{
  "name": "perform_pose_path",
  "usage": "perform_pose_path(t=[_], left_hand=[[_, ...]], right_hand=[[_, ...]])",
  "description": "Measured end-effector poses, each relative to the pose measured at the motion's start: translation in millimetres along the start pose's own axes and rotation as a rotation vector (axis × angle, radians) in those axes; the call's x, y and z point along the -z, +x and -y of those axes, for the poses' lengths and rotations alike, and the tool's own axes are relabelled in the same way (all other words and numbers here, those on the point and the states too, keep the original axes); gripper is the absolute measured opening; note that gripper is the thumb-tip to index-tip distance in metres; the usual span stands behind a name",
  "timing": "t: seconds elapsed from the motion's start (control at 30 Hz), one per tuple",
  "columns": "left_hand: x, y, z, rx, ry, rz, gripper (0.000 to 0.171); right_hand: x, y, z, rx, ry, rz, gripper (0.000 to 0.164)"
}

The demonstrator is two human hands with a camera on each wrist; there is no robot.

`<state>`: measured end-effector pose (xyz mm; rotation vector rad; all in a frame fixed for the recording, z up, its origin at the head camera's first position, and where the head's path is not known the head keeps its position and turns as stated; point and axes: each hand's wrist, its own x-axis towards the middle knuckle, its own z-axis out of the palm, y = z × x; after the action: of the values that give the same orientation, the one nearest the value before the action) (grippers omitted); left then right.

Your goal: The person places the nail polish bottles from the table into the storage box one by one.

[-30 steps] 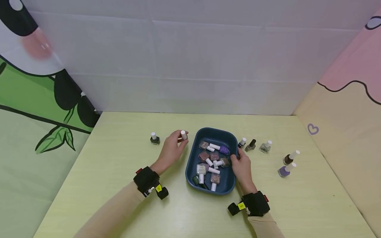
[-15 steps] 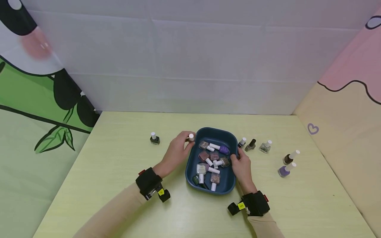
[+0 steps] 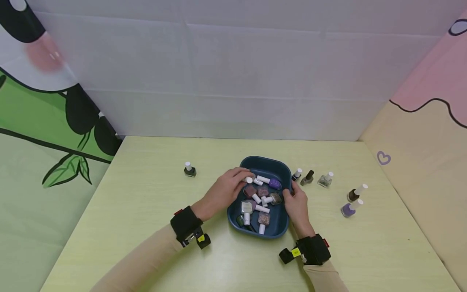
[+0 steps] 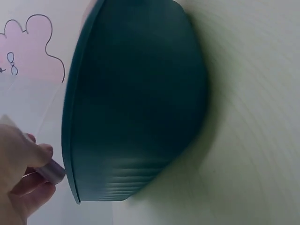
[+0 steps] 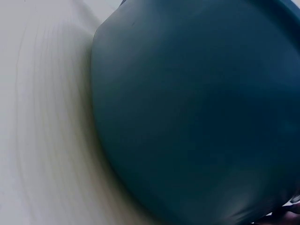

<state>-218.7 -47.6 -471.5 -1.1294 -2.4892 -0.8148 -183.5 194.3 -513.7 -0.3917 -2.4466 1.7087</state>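
Note:
My left hand (image 3: 223, 191) reaches over the left rim of a dark blue plastic bin (image 3: 281, 227). Between its thumb and fingers it pinches a nail polish bottle (image 4: 52, 172), whose white cap (image 3: 249, 179) shows in the head view; the fingers cover much of the bottle. Several nail polish bottles lie jumbled inside the bin, among them a purple one (image 3: 275, 184) and a pink glitter one (image 3: 264, 219). My right hand (image 3: 297, 207) holds the bin's right rim, thumb on the inner side. The bin's outer wall (image 5: 187, 112) fills most of the right wrist view.
On the table (image 3: 146, 194), a dark green bottle (image 3: 189, 170) stands at left. Right of the bin are a black-capped bottle (image 3: 307, 178), a clear one (image 3: 325, 180), a dark one (image 3: 354, 195) and a purple one (image 3: 348, 209). A pale sheet (image 3: 248, 81) backs the table.
My left hand has moved right with its nail polish bottle, from beside the bin to over its left side. The right hand and the bin have stayed put.

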Motion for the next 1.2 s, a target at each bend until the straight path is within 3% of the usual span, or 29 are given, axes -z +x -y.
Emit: perform_pose_path(t=[0.23, 0.53, 0.97, 1.2], left_hand=[[1.8, 0.9, -2.1, -0.144, 0.142, 0.183, 0.044], [-5.0, 3.8, -2.3, -0.286, 0.308, 0.288, 0.043], [-9.0, 9.6, -10.8, -0.36, 0.575, 0.425, 0.043], [-10.5, 11.3, -14.0, -0.377, 0.646, 0.469, 0.04]], right_hand=[[-1, 0, 0, -0.009, -0.009, 0.004, 0.051], [-1, 0, 2, -0.007, 0.0, -0.001, 0.051], [0, 0, 1, -0.011, -0.004, -0.001, 0.051], [0, 0, 1, -0.013, -0.003, 0.002, 0.051]])
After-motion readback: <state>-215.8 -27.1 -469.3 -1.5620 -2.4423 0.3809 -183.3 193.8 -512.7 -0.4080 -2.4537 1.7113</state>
